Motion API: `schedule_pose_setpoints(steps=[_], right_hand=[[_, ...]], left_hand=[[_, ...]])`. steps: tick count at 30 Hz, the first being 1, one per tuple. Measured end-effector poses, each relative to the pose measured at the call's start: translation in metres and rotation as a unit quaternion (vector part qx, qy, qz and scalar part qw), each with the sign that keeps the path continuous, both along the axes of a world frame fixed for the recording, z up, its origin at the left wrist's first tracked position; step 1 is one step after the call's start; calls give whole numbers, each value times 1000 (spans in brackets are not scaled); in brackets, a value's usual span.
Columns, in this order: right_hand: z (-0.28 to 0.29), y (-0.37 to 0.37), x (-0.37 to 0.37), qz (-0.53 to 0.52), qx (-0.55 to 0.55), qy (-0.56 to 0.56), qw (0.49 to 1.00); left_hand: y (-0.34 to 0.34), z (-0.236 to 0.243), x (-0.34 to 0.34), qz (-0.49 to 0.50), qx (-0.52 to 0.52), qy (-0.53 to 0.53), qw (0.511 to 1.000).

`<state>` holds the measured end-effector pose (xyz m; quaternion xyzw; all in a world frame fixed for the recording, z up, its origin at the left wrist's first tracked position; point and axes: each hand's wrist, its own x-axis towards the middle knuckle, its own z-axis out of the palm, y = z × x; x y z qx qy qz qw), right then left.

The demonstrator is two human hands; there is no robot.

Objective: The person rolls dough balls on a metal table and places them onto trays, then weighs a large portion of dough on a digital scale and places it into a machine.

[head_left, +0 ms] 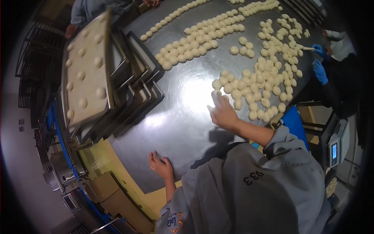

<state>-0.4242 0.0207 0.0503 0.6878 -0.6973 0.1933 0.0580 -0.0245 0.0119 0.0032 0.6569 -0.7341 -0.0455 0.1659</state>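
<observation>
My right hand (224, 113) reaches over the steel table (175, 128), fingers stretched toward the near left edge of a heap of pale dough balls (253, 84). Its thumb stands apart from the fingers, and the fingertips are slightly blurred beside the nearest balls. I see nothing held in it. My left hand (161, 165) is low over the table's front edge, its thumb and fingers apart around a gap. Rows of dough balls (191, 48) lie farther back on the table, with a small cluster (243, 47) between them and the heap.
At the left stands a stack of metal trays (136, 93); the top tray (83, 99) carries spaced dough balls. A person in grey (83, 11) is behind it. Across at the right, another person's blue-gloved hands (320, 70) are near the dough. A scale (338, 146) stands at right.
</observation>
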Motion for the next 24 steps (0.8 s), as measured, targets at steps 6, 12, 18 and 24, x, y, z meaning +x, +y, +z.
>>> schedule_pose_setpoints(steps=[6,12,18,24], right_hand=[[-5,-31,2,-46,85,55,994],[7,-22,71,-125,26,-546,828],[4,37,168,50,21,-525,850],[-39,86,98,-57,98,-326,939]], left_hand=[[-1,-4,-1,-20,-41,66,997],[3,-9,-36,21,265,606,750],[2,0,-87,-43,352,772,528],[29,-55,10,-43,36,344,937]])
